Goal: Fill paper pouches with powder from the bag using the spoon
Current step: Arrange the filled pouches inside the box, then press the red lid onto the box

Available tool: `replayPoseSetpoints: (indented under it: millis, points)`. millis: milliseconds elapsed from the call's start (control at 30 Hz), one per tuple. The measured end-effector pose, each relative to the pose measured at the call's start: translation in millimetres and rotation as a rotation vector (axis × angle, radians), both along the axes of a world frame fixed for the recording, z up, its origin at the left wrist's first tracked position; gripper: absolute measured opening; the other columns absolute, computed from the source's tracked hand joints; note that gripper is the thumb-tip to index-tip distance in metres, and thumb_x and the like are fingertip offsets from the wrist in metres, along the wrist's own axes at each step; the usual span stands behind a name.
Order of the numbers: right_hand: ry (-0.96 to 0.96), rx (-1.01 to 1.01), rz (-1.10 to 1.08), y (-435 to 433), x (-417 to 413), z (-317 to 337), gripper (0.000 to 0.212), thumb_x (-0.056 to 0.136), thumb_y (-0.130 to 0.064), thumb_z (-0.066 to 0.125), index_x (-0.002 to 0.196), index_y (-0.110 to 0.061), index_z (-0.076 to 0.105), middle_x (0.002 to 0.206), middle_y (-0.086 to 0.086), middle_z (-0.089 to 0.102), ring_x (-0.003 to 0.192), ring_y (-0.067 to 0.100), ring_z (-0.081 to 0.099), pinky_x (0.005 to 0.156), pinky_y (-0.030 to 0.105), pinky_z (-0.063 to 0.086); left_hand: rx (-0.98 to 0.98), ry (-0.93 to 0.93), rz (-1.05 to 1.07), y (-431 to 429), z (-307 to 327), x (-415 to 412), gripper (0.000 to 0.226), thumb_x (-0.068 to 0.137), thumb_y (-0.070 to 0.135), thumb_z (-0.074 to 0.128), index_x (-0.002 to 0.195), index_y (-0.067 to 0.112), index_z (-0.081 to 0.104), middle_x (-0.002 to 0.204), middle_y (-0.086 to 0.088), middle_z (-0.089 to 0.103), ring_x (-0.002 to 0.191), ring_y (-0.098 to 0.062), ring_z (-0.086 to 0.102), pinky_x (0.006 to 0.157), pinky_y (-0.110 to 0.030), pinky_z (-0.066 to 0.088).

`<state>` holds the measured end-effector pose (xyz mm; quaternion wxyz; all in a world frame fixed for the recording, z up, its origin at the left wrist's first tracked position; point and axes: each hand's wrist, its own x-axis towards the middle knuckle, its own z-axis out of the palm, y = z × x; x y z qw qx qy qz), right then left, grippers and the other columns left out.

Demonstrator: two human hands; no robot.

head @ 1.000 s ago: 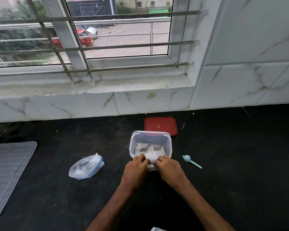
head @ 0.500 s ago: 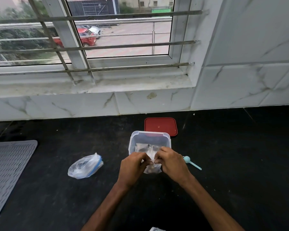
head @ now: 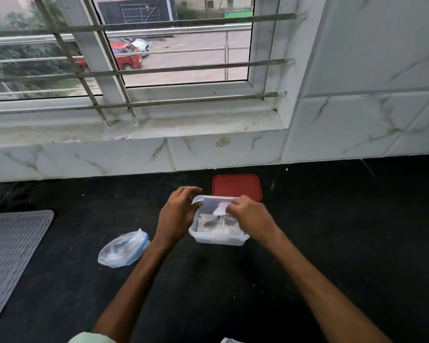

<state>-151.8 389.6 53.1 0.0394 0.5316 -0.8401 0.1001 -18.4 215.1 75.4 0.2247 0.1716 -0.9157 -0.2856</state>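
A black bench [head: 332, 231] runs to a marble-tiled wall [head: 369, 95] on the far side, under a barred window with a stained sill [head: 159, 127]. A grey ribbed drying mat [head: 13, 256] covers the bench's left edge. The plastic bag [head: 123, 248] of powder, with a blue strip at its mouth, lies slumped between the mat and the left forearm, near the left wrist. A red lid [head: 237, 188] lies flat just beyond the clear plastic container [head: 218, 240], close to the wall. To the right of the container the bench is bare dark stone as far as the frame edge, and the near side holds only the two forearms. The right hand [head: 252, 216] reaches over the container's right side, its fingers [head: 235, 206] pinched together on a white paper pouch [head: 221, 208] held above the container's far half. Other pouches [head: 213, 224] lie flat on the container's floor below it. The left hand [head: 176, 214] is against the container's left wall, its fingers [head: 187, 191] arched over the far-left corner. I cannot tell if they grip the rim.
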Motion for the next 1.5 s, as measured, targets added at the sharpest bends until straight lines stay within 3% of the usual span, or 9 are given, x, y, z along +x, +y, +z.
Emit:
replayPoseSetpoints:
  millis: [100, 167, 400, 500, 833, 967, 1167, 1333, 1500]
  points:
    - [-0.298, 0.403, 0.007, -4.8, 0.4, -26.4, 0.041, 0.086, 0.003, 0.060, 0.120, -0.017, 0.069, 0.120, 0.003, 0.068, 0.107, 0.022, 0.065, 0.091, 0.037, 0.055, 0.044, -0.131, 0.042, -3.1, -23.6, 11.7, 0.037, 0.089, 0.024, 0.071, 0.124, 0.020, 0.061, 0.127, 0.002, 0.059, 0.111, -0.012, 0.057, 0.088, -0.029, 0.053]
    - [-0.380, 0.412, -0.022, -7.8, -4.6, -35.9, 0.046, 0.085, 0.006, 0.058, 0.122, -0.019, 0.069, 0.122, 0.003, 0.068, 0.107, 0.023, 0.066, 0.094, 0.037, 0.054, 0.051, -0.228, 0.038, -1.7, -36.4, 17.3, 0.042, 0.090, 0.026, 0.068, 0.130, 0.021, 0.057, 0.134, 0.001, 0.055, 0.118, -0.013, 0.054, 0.093, -0.032, 0.053]
    - [-0.370, -0.318, -0.246, -4.9, -37.3, -28.4, 0.025, 0.088, 0.001, 0.065, 0.108, -0.012, 0.073, 0.105, 0.003, 0.074, 0.094, 0.013, 0.068, 0.087, 0.025, 0.055, 0.218, -0.316, 0.096, 6.8, -54.1, 12.9, 0.053, 0.095, 0.022, 0.062, 0.145, 0.016, 0.044, 0.146, -0.003, 0.045, 0.126, -0.018, 0.052, 0.102, -0.036, 0.047]
    - [-0.371, -0.409, -0.346, -3.1, -64.6, -36.2, 0.030, 0.089, 0.005, 0.061, 0.115, -0.008, 0.070, 0.112, 0.008, 0.071, 0.102, 0.019, 0.067, 0.091, 0.028, 0.053, 0.240, -0.334, 0.129, 11.1, -53.5, 7.3, 0.052, 0.095, 0.016, 0.062, 0.144, 0.013, 0.046, 0.144, -0.005, 0.044, 0.123, -0.021, 0.055, 0.102, -0.035, 0.045]
    - [-0.288, 0.344, -0.201, -10.8, -121.2, -101.7, 0.064, 0.097, -0.036, 0.053, 0.154, -0.019, 0.029, 0.165, 0.002, 0.015, 0.152, 0.021, 0.011, 0.118, 0.052, 0.023, 0.207, -0.400, 0.167, 14.7, -58.9, 19.2, 0.054, 0.094, 0.026, 0.063, 0.144, 0.020, 0.043, 0.145, 0.001, 0.041, 0.114, -0.015, 0.060, 0.094, -0.037, 0.054]
    - [-0.200, 0.368, -0.192, -17.4, -118.4, -107.2, 0.055, 0.095, -0.037, 0.054, 0.145, -0.017, 0.040, 0.157, 0.008, 0.031, 0.144, 0.026, 0.031, 0.111, 0.053, 0.029, 0.175, -0.426, 0.174, 16.3, -61.8, 25.2, 0.054, 0.093, 0.031, 0.063, 0.143, 0.023, 0.042, 0.145, 0.003, 0.043, 0.109, -0.014, 0.062, 0.089, -0.041, 0.056]
    - [0.247, 0.460, 0.012, -12.1, -113.9, -103.6, 0.023, 0.093, -0.013, 0.048, 0.113, -0.013, 0.058, 0.108, 0.009, 0.069, 0.092, 0.026, 0.071, 0.078, 0.035, 0.053, 0.164, -0.391, 0.199, 22.0, -60.6, 26.6, 0.051, 0.094, 0.026, 0.063, 0.141, 0.021, 0.046, 0.146, 0.003, 0.045, 0.109, -0.017, 0.063, 0.091, -0.036, 0.055]
    - [0.361, 0.443, 0.038, 2.3, -124.9, -86.6, 0.029, 0.048, -0.011, 0.086, 0.068, -0.018, 0.066, 0.048, 0.000, 0.060, 0.038, 0.016, 0.060, 0.035, 0.023, 0.043, 0.170, -0.365, 0.203, 23.8, -63.8, 27.2, 0.043, 0.096, 0.021, 0.059, 0.138, 0.020, 0.051, 0.148, 0.003, 0.044, 0.110, -0.018, 0.064, 0.092, -0.031, 0.052]
    - [0.338, 0.138, -0.033, 5.8, -132.5, -61.0, 0.028, 0.051, -0.009, 0.086, 0.068, -0.015, 0.065, 0.060, 0.002, 0.062, 0.049, 0.022, 0.063, 0.038, 0.025, 0.043, 0.162, -0.349, 0.204, 26.9, -66.6, 28.5, 0.037, 0.098, 0.020, 0.055, 0.135, 0.019, 0.053, 0.149, 0.006, 0.040, 0.105, -0.013, 0.064, 0.084, -0.027, 0.051]
